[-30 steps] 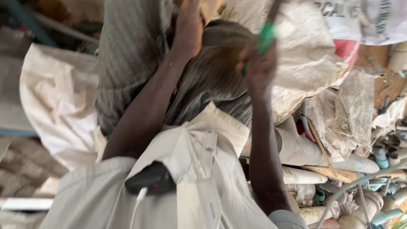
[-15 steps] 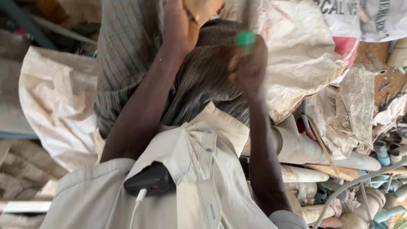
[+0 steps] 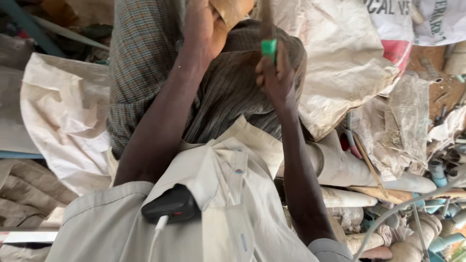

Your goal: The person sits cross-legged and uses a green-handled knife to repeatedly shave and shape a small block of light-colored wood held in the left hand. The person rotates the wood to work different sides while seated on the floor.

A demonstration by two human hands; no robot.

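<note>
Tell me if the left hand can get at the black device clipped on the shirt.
Probably yes. The left hand is up holding a tan piece, but nothing covers the black device; it would have to let go first.

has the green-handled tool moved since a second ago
Yes. The green handle in the right hand shifted left, away from the white sack.

Woven sack, large, off-white and soiled, slumped at upper right, with dark printing near its top and a red panel on its right flank. Second white printed sack, top right corner, partly cut off. Plain cream sack, crumpled, at left. No screens or signs.
</note>
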